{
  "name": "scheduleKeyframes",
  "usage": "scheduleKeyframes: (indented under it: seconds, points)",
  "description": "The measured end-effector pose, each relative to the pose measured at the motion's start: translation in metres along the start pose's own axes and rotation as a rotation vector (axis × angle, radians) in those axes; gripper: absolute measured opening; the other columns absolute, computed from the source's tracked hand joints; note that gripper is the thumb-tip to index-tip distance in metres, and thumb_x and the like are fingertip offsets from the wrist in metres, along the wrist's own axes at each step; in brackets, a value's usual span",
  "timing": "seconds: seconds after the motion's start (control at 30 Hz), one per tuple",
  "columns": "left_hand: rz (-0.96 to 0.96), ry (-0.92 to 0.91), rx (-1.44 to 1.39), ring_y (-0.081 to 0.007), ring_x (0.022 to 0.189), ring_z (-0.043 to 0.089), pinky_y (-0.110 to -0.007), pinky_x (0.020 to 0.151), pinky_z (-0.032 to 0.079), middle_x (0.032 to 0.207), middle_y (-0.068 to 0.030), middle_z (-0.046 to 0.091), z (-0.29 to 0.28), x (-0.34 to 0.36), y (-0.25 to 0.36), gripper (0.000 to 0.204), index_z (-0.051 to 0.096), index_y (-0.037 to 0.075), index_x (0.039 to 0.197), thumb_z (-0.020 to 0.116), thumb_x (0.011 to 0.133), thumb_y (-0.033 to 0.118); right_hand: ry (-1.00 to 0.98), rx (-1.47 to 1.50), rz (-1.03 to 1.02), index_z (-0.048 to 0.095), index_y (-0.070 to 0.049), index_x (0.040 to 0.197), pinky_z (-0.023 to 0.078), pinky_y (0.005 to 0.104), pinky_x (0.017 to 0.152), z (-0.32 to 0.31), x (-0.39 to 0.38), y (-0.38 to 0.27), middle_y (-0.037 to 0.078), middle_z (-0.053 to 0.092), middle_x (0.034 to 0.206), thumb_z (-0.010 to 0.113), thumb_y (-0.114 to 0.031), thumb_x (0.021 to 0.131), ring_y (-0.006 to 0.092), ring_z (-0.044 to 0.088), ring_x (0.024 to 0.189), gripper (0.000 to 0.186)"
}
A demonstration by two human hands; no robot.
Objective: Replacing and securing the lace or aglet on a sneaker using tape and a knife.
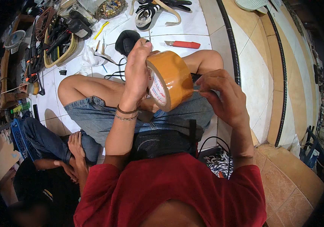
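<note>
In the head view, a wide roll of orange-brown tape (pixel 175 77) is held above the lap, between the knees, tipped so that its printed core faces left and its outer face is turned toward the right. By the left hand (pixel 136 70) the roll is gripped at its left side, the hand closed partway around it with the thumb up; whether fingers are put through the core cannot be told. The roll is presumably steadied this way so that its outer face is left free for the other hand. The right hand (pixel 224 94) is half closed, its thumb and fingertips brought near together at the roll's right side; whether the tape's end is pinched there cannot be made out.

On the tiled floor (pixel 195 28), a red cutter (pixel 184 44) is laid beyond the roll, near the right edge with its black edging strip (pixel 233 49), probably for easy reach. Toward the far edge a black-and-white shoe (pixel 145 18) is set; toward the left edge, tools are gathered in a yellow basket (pixel 61 59), likely to hold them together.
</note>
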State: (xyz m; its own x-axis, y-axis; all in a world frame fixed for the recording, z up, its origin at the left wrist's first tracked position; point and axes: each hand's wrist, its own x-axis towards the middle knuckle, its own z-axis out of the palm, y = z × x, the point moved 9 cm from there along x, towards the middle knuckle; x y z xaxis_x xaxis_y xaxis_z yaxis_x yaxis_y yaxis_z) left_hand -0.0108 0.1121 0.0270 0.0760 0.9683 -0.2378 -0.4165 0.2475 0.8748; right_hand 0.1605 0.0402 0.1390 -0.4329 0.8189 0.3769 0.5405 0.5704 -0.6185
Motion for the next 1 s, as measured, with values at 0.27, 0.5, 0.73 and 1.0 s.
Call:
scheduleKeyframes:
  seconds: [0.27,0.5,0.73,1.0]
  points:
    - [-0.079,0.066,0.073,-0.0173,0.105,0.063,-0.029,0.088,0.05,0.117,-0.0094,0.059,-0.004,0.002,-0.007,0.055,0.055,-0.002,0.128,0.057,0.096,0.043,0.138,0.293,0.145,0.061,-0.001,0.114,0.056,0.0379,0.084,-0.009,-0.004,0.019,0.014,0.067,0.104,0.088,-0.01,0.07,0.0239,0.068,0.096,0.052]
    - [-0.108,0.064,0.075,-0.0172,0.104,0.062,-0.029,0.087,0.051,0.117,-0.0095,0.059,0.0,0.001,-0.008,0.056,0.055,-0.002,0.127,0.058,0.095,0.043,0.11,0.102,0.013,0.071,-0.001,0.106,0.057,0.0325,0.077,-0.016,0.018,-0.008,0.013,0.069,0.102,0.088,-0.007,0.067,0.0231,0.07,0.095,0.043]
    - [-0.051,0.079,0.114,-0.017,0.104,0.062,-0.028,0.087,0.05,0.117,-0.009,0.059,-0.004,0.0,-0.007,0.055,0.058,-0.002,0.125,0.058,0.095,0.044,0.018,0.029,0.029,0.072,-0.003,0.094,0.056,0.0297,0.075,-0.007,0.011,-0.002,0.008,0.071,0.091,0.081,0.002,0.071,0.0212,0.07,0.091,0.025]
    - [-0.008,0.065,0.119,-0.0168,0.091,0.066,-0.027,0.078,0.053,0.106,-0.0091,0.064,-0.006,0.007,-0.012,0.048,0.061,-0.001,0.118,0.057,0.096,0.042,0.166,0.517,0.247,0.056,0.006,0.104,0.054,0.0315,0.073,-0.006,0.002,0.027,0.016,0.059,0.104,0.06,-0.005,0.097,0.0183,0.064,0.081,0.013]
